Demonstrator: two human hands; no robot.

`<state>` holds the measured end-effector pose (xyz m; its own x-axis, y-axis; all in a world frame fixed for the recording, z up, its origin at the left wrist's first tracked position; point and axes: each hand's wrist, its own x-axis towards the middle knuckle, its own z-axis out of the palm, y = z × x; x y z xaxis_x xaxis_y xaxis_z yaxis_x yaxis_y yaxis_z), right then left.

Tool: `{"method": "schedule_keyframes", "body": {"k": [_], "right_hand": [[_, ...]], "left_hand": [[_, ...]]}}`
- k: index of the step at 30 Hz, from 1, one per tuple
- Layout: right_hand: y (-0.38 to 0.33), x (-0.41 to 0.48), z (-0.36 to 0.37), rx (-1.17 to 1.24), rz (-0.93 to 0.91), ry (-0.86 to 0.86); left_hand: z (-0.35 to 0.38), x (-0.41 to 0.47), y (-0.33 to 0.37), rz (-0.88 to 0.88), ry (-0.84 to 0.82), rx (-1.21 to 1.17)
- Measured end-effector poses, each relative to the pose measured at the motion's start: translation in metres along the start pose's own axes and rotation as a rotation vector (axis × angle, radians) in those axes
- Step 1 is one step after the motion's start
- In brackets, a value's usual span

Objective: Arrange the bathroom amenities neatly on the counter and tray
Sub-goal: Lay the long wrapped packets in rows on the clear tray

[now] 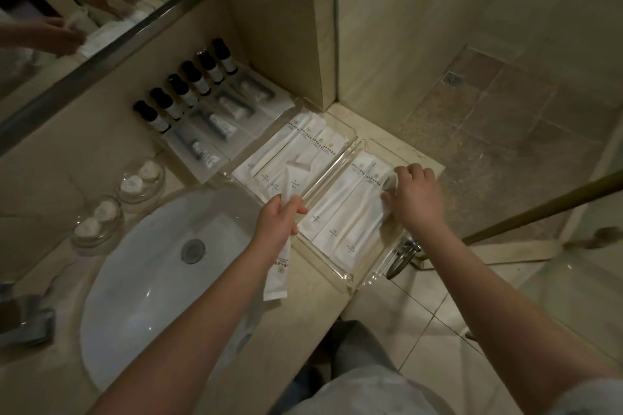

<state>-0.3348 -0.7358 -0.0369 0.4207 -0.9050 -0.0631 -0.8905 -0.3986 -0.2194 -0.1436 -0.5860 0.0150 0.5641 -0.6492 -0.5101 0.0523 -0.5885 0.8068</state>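
Observation:
Two clear acrylic trays lie side by side on the beige counter. The near tray holds long white amenity packets laid in a row. The far tray holds more white packets. My left hand grips one long white packet that hangs over the counter between the sink and the near tray. My right hand pinches a small white packet at the right side of the near tray.
A third clear tray by the wall carries a row of dark small bottles and tubes. Two glass dishes with white caps stand left of the white sink. Mirror above; counter edge and floor at right.

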Motion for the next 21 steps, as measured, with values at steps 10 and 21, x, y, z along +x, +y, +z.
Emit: {"method": "schedule_keyframes", "body": {"k": [10,21], "right_hand": [[0.002,0.001,0.008,0.039,-0.094,-0.079],[-0.008,0.003,0.012,0.182,-0.017,-0.086]], "left_hand": [[0.009,0.0,0.013,-0.014,-0.151,-0.014],[0.006,0.002,0.026,0.011,-0.208,-0.075]]}}
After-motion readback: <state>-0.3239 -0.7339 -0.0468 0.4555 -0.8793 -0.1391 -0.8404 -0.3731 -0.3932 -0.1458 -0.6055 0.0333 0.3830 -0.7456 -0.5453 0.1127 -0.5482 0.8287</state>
